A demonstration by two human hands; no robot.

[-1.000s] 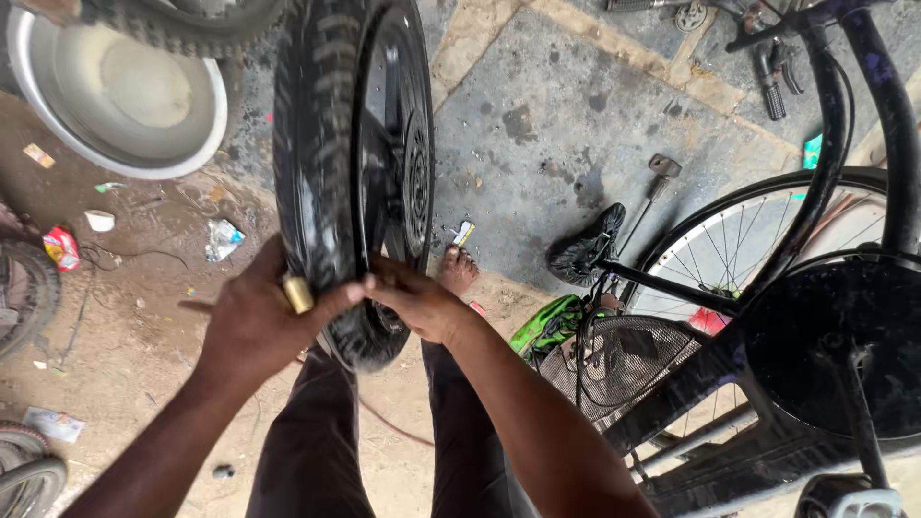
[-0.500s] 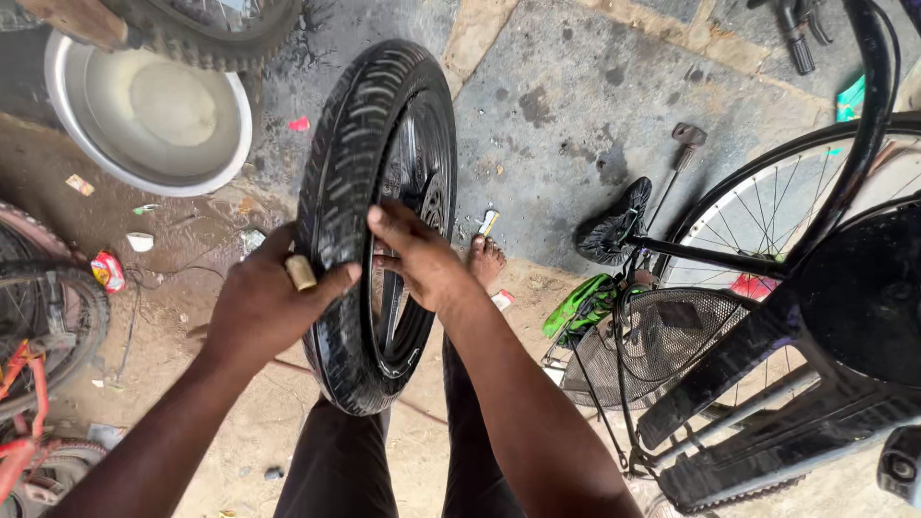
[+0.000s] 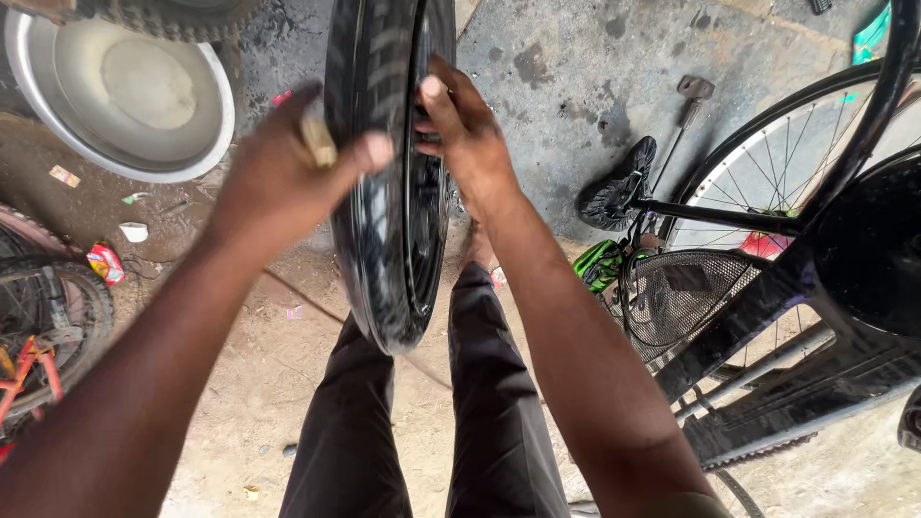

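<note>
Black tyre (image 3: 384,192) stands upright between both hands: left hand (image 3: 278,173) grips the tread, pinching a small yellowish piece (image 3: 318,142); right hand (image 3: 465,134) clasps the rim side.

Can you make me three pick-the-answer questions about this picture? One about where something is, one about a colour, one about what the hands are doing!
1. Where is the round metal basin?
A. top left, on the ground
B. on the bicycle
C. between the legs

2. What colour is the rubber tyre?
A. white
B. black
C. red

3. What is the left hand doing?
A. resting on a knee
B. hanging free
C. gripping the tyre's tread

Answers: 1 A, it sits on the dirt at top left. 2 B, the rubber is black. 3 C, its fingers wrap the tread; the right hand holds the rim side.
</note>
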